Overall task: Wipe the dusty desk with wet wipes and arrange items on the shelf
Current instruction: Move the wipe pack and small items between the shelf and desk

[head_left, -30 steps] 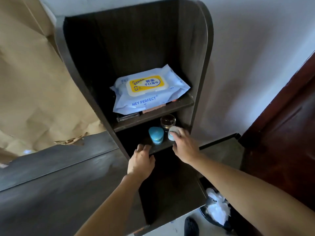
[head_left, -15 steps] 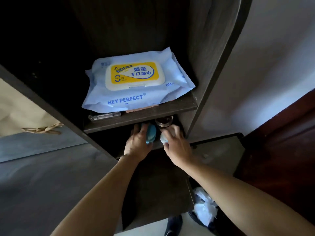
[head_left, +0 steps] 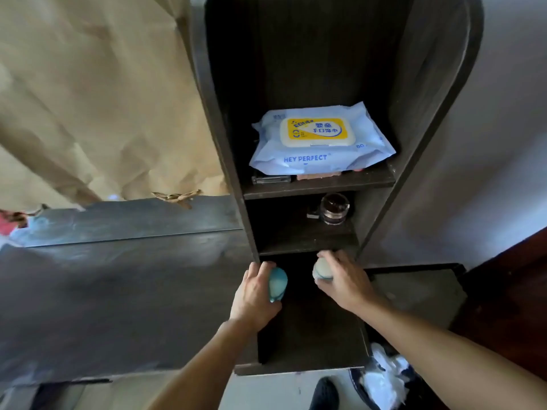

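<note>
Bare left forearm in from 7 o'clock, left hand (head_left: 254,295), fingers (head_left: 261,267) curled round a blue jar (head_left: 278,283), right forearm from 4 o'clock, right hand (head_left: 347,283) gripping a pale jar (head_left: 322,269)

wipes pack (head_left: 321,140) atop shelf (head_left: 319,188), maybe jar (head_left: 334,209) below

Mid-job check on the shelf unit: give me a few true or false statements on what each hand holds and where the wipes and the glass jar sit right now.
1. The left hand holds a blue jar. True.
2. The right hand is empty. False: it grips a pale round jar.
3. A glass jar stands on the lower shelf board. True.
4. The wet wipes pack lies under the glass jar. False: it lies on the upper shelf board, above the jar.
</note>
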Demonstrator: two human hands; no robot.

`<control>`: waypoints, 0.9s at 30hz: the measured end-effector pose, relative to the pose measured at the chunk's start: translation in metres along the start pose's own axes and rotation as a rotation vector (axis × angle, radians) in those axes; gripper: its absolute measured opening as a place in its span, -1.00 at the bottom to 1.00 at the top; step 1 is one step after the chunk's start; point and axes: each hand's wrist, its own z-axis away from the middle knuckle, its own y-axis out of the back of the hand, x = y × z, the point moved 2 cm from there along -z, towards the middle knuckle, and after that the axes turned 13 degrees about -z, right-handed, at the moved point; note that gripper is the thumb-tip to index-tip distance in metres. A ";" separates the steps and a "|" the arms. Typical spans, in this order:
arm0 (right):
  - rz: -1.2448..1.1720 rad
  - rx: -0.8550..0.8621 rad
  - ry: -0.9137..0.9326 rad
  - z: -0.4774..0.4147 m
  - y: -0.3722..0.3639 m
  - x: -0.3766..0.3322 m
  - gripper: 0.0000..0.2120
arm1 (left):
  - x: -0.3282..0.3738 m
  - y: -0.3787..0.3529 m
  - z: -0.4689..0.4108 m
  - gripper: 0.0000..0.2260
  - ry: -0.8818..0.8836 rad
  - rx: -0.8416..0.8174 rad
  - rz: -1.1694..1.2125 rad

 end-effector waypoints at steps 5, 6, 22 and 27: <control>0.000 -0.096 0.015 0.050 -0.046 -0.058 -0.47 | -0.072 0.026 0.097 -0.43 0.108 0.058 -0.021; 0.005 -0.113 0.028 0.058 -0.055 -0.073 -0.46 | -0.087 0.033 0.117 -0.44 0.133 0.077 -0.023; 0.029 -0.290 0.252 0.058 -0.180 -0.266 -0.40 | -0.280 0.116 0.289 -0.40 0.517 0.233 -0.046; 0.055 -0.337 0.288 0.012 -0.227 -0.311 -0.42 | -0.340 0.133 0.271 -0.41 0.576 0.226 -0.045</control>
